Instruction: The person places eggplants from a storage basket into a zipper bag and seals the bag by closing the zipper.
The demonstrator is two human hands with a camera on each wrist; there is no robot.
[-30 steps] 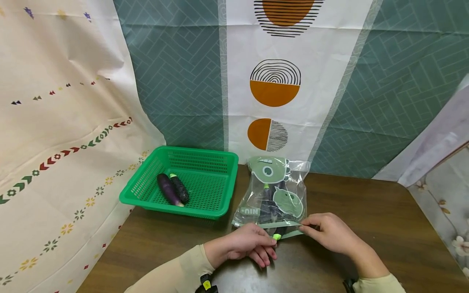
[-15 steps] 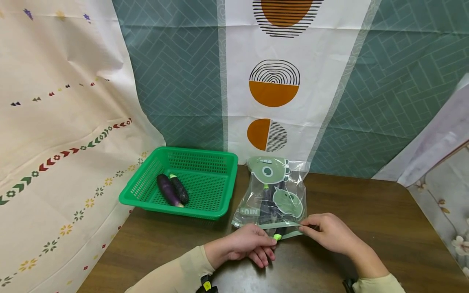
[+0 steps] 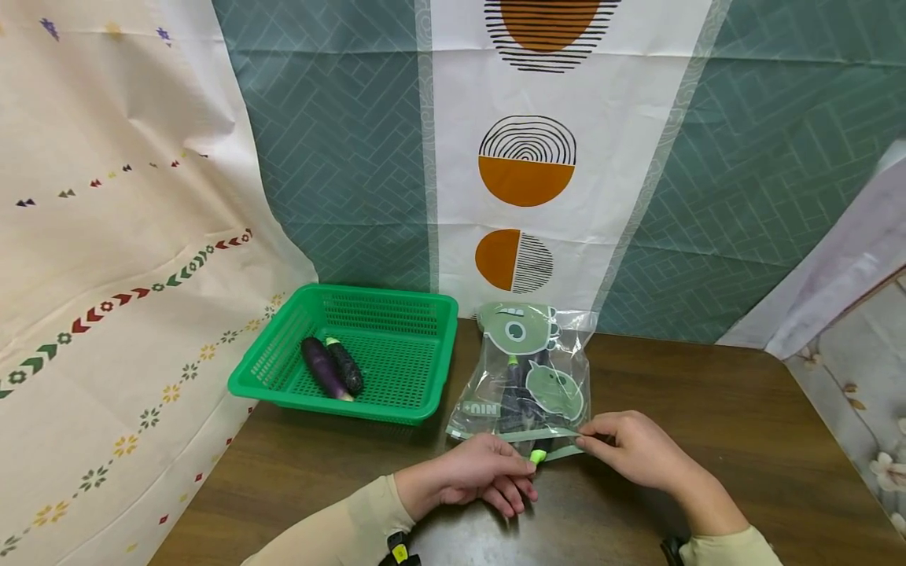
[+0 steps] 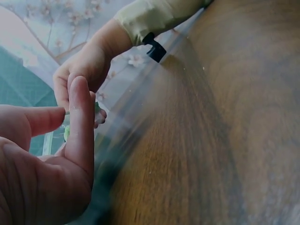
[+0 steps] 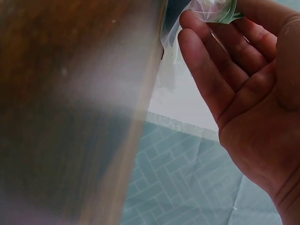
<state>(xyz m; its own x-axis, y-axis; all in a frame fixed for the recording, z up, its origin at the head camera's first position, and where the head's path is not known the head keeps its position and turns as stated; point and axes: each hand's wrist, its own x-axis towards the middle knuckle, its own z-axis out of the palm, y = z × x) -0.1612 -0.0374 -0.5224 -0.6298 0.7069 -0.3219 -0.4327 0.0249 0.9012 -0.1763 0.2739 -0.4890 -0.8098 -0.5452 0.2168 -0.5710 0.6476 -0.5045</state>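
Note:
A clear zip bag (image 3: 470,393) with green cartoon prints lies on the table, its mouth toward me and dark eggplants visible inside. At the mouth, an eggplant (image 3: 539,455) shows its bright green stem end between the two green zip strips. My left hand (image 3: 477,475) pinches that stem end between thumb and forefinger, the other fingers loosely bent below. In the left wrist view only a bit of green shows past the fingers. My right hand (image 3: 640,452) pinches the right corner of the bag's mouth, also seen as crumpled clear plastic (image 5: 208,10) in the right wrist view.
A green plastic basket (image 3: 432,393) stands left of the bag. In it lie a smooth purple eggplant (image 3: 322,368) and a darker one (image 3: 347,368) with a green end. A patterned cloth (image 3: 340,157) hangs behind the brown wooden table (image 3: 679,385).
The stem end and my left hand have shifted very slightly right relative to the bag. My right hand keeps its grip on the bag's corner. The whole view has drifted a little.

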